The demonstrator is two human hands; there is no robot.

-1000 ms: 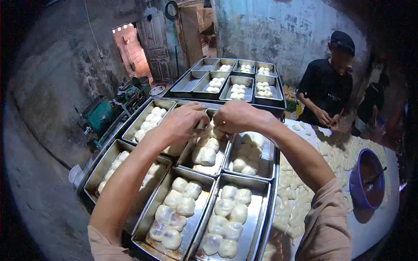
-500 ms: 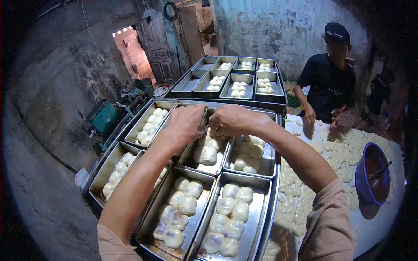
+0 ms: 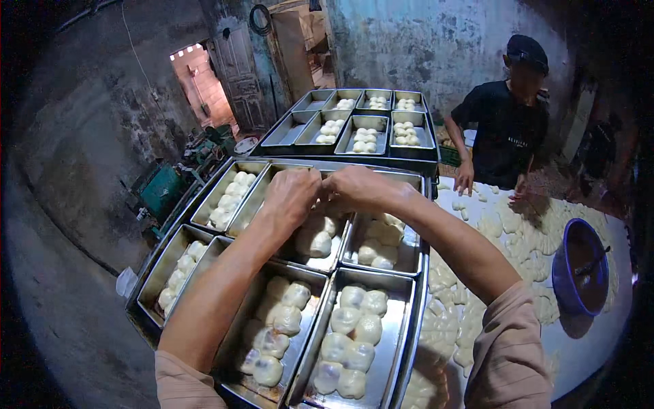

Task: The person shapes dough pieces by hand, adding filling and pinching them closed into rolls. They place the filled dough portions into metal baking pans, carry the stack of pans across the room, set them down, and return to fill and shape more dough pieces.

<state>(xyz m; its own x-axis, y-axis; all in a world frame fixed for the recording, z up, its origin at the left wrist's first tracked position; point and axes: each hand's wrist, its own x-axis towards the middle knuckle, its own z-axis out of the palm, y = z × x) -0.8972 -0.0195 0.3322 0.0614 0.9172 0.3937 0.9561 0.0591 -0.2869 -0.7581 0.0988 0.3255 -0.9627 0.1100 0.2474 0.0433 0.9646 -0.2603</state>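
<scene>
My left hand point(image 3: 294, 195) and my right hand point(image 3: 361, 188) meet above a metal loaf pan point(image 3: 335, 255) in the middle of the near stack. Both are closed, fingers curled in and pressed together; whatever they pinch is hidden behind the knuckles. Pale dough balls point(image 3: 315, 243) lie in the pan under them, partly covered by my left wrist. To the right of it, another pan holds dough balls point(image 3: 379, 243). Closer to me, two long pans carry paired rows of dough balls point(image 3: 351, 341), some with dark filling showing through.
A second tray of loaf pans point(image 3: 364, 134) stands farther back, some with dough balls. On the right, a white table point(image 3: 591, 361) bears many dough pieces point(image 3: 449, 320) and a purple basin point(image 3: 578, 276) of brown filling. A co-worker point(image 3: 507, 133) stands behind it. Green machinery point(image 3: 163, 187) is at left.
My hands have come together, closing the small gap between them. The co-worker stands more upright, with hands shifted a little left. The view has shifted slightly.
</scene>
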